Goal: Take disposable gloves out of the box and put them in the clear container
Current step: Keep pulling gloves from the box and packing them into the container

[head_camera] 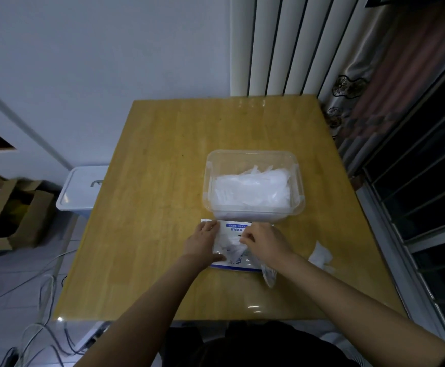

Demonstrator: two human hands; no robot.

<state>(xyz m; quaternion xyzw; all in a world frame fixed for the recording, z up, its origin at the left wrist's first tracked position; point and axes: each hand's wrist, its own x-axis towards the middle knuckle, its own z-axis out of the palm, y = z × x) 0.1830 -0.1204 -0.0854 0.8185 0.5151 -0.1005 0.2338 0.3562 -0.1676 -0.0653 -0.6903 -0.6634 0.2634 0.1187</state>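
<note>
A flat white and blue glove box lies on the wooden table, just in front of the clear container. The container holds a pile of thin translucent gloves. My left hand rests flat on the box's left side, pressing it down. My right hand is over the box's opening, its fingers pinched on a crumpled glove that sticks out of the box.
Loose crumpled gloves lie on the table to the right of the box, and one hangs under my right wrist. A white lidded bin and cardboard boxes stand on the floor to the left. Cables lie on the floor.
</note>
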